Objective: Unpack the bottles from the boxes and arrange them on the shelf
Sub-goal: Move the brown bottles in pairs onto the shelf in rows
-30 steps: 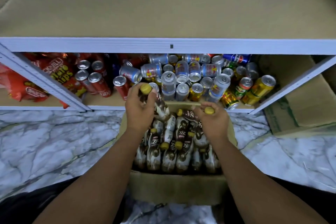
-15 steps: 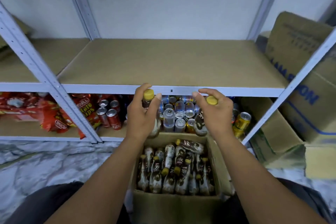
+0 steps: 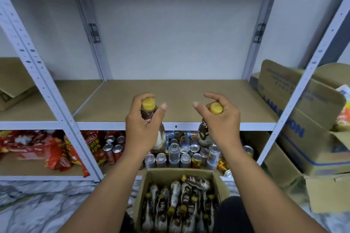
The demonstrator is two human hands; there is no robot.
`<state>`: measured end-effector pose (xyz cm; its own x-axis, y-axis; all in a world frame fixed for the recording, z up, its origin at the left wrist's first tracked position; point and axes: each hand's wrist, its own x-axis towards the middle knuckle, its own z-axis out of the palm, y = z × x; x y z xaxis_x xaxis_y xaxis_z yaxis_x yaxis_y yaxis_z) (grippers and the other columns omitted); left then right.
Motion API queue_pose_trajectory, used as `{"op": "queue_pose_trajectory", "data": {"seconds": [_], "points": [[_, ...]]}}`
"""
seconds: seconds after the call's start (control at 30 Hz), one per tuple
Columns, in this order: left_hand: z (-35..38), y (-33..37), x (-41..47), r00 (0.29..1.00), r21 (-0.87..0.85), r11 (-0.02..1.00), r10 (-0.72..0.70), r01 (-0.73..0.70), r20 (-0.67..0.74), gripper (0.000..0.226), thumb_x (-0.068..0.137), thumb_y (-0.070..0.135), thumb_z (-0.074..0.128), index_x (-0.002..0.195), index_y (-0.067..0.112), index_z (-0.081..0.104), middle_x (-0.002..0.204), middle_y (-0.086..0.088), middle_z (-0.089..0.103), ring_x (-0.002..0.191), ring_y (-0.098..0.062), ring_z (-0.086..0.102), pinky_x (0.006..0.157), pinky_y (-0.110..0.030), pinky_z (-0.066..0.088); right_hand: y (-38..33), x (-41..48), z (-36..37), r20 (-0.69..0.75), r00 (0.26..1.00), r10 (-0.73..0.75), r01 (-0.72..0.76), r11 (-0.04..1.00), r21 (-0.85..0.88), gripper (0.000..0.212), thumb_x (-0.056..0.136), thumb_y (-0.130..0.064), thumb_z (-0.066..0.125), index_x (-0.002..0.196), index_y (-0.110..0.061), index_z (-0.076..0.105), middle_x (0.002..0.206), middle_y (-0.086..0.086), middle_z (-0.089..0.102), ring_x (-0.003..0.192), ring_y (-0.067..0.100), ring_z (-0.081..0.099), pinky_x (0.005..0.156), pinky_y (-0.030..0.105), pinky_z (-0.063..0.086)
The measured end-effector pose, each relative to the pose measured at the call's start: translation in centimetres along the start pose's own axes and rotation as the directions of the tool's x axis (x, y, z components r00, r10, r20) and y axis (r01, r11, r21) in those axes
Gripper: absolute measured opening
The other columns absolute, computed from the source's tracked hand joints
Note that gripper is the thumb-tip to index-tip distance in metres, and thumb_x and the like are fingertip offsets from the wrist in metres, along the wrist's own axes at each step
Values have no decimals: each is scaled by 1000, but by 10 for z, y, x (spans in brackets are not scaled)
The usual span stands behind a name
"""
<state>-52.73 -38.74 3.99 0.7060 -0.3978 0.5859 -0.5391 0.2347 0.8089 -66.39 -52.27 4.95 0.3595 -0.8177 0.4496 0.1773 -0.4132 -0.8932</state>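
My left hand [image 3: 143, 126] grips a brown bottle with a yellow cap [image 3: 148, 105] by its neck, upright, in front of the shelf's front edge. My right hand [image 3: 220, 119] holds a second yellow-capped brown bottle [image 3: 203, 132] the same way, to the right. Both bottles hang just before the bare brown middle shelf board [image 3: 176, 96]. Below me an open cardboard box [image 3: 217, 181] holds several more bottles, most upright and one lying across the top.
The lower shelf holds several drink cans [image 3: 181, 151] and red snack bags [image 3: 56, 149]. Cardboard boxes [image 3: 303, 119] are stacked at the right, one reaching onto the shelf. White metal uprights [image 3: 43, 89] frame the bay. The floor is marble-patterned.
Both hands have lifted their bottles from the box up to the level of the middle shelf's front edge. The view has tilted upward, showing the whole shelf bay.
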Motion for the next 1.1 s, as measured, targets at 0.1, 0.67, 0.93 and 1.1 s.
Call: {"op": "queue_pose_trajectory", "data": {"seconds": [0.1, 0.67, 0.93, 1.1], "points": [[7, -3, 17, 1000, 5, 1000, 18, -18, -4, 27, 91, 25, 77, 110, 31, 58, 84, 7, 62, 71, -4, 58, 70, -19, 48, 5, 20, 7, 50, 999, -11, 13, 999, -34, 36, 83, -17, 85, 115, -24, 69, 66, 2, 64, 61, 10, 57, 77, 27, 54], [77, -127, 131, 999, 93, 995, -23, 19, 38, 26, 92, 28, 76, 110, 29, 57, 84, 10, 63, 74, -2, 59, 69, -10, 44, 110, 163, 52, 49, 998, 27, -22, 995, -101, 33, 85, -18, 83, 114, -26, 68, 68, 2, 66, 64, 12, 59, 75, 28, 54], [90, -167, 141, 997, 109, 994, -38, 31, 63, 31, 91, 32, 76, 114, 29, 57, 86, 8, 63, 76, -2, 60, 70, -9, 44, 153, 174, 61, 79, 997, -2, 9, 997, -83, 33, 87, -18, 82, 112, -29, 65, 73, -3, 66, 69, 10, 60, 73, 26, 52], [85, -179, 137, 992, 101, 992, -88, 79, 91, 51, 86, 32, 82, 126, 35, 52, 93, 11, 67, 84, -5, 65, 76, -13, 48, 176, 157, 57, 110, 994, 15, 0, 990, -138, 50, 83, -31, 85, 121, -38, 53, 86, -11, 68, 79, 8, 64, 76, 26, 52]]}}
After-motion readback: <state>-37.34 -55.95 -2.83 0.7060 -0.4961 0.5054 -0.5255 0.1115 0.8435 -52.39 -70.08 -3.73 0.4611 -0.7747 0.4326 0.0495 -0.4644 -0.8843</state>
